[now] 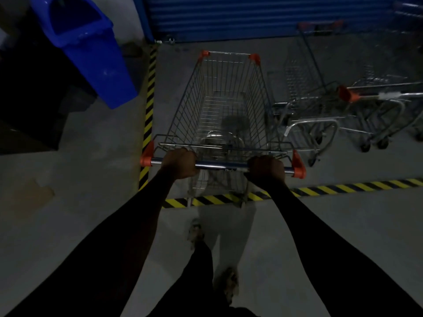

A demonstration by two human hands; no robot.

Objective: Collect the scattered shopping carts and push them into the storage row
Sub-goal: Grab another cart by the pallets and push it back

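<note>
Concrete floor (68, 213): both hands grip cart handle (220, 165).

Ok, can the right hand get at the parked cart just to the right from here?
Probably not yet: the right hand grips the handle of the pushed cart, and the parked cart sits ahead, beyond that cart's wire side. Letting go and stepping forward looks necessary.
</note>
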